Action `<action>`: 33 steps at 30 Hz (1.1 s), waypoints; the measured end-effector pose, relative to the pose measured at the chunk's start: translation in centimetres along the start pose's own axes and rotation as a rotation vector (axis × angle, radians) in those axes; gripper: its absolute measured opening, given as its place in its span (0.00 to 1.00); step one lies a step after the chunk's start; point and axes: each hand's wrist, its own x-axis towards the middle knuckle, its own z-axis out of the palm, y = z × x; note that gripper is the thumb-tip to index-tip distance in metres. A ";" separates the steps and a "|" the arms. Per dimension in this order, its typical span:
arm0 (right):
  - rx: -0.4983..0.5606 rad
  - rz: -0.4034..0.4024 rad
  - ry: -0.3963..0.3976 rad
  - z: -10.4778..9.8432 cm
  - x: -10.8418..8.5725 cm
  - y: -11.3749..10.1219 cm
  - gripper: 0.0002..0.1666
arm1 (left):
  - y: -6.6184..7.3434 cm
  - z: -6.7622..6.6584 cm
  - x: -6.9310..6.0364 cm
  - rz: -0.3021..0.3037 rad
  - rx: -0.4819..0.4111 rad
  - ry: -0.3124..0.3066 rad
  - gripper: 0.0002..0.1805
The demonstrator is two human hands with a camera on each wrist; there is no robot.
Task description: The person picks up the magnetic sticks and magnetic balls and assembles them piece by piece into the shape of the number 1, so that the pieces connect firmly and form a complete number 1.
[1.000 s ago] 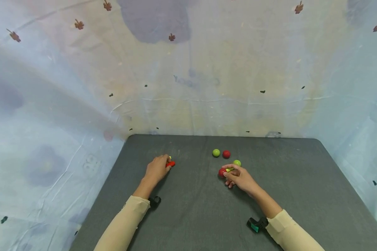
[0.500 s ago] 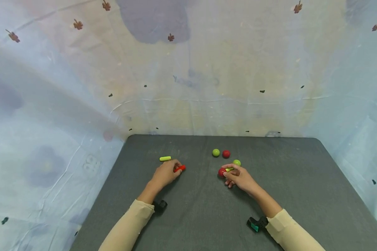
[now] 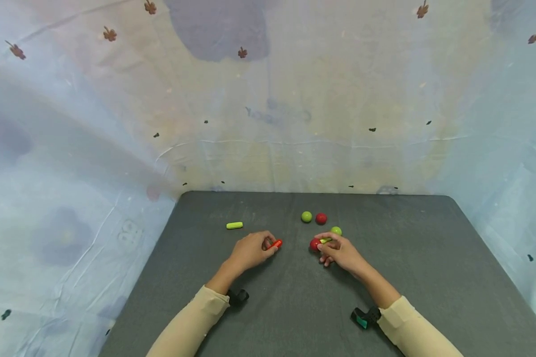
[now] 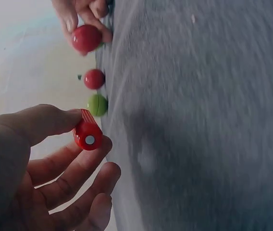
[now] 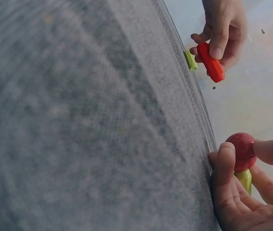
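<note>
The left hand [image 3: 251,250] pinches a short red stick [image 3: 275,244] between thumb and fingers, above the dark table; the left wrist view shows the stick's round end [image 4: 89,137] with a white dot. In the right hand [image 3: 345,255] is a red ball [image 3: 315,244], pinched by the thumb and fingers. A yellow-green piece [image 5: 243,180] touches the ball's underside in the right wrist view, partly hidden by fingers. Just behind the right hand lies a green ball [image 3: 336,231]. The two hands are apart, the red stick to the left of the red ball.
Another green ball [image 3: 306,216] and a red ball [image 3: 321,218] sit side by side toward the back of the grey table [image 3: 277,317]. A yellow-green stick [image 3: 234,225] lies at the back left. A patterned cloth [image 3: 295,99] hangs behind the table.
The left hand has carried the red stick rightward and slightly nearer the front, uncovering the yellow-green stick behind it. The right hand has stayed in place with the red ball.
</note>
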 end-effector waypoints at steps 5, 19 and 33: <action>-0.002 0.003 0.003 0.0 0.1 0.0 0.27 | 1.2 0.6 0.2 0.038 -0.018 -0.016 0.10; -0.006 0.004 0.013 0.2 -0.2 -0.3 0.28 | 4.1 2.0 0.6 0.089 -0.049 -0.061 0.11; -0.018 -0.012 0.007 0.1 -0.2 -0.1 0.27 | 6.2 3.3 1.1 0.062 -0.026 -0.048 0.12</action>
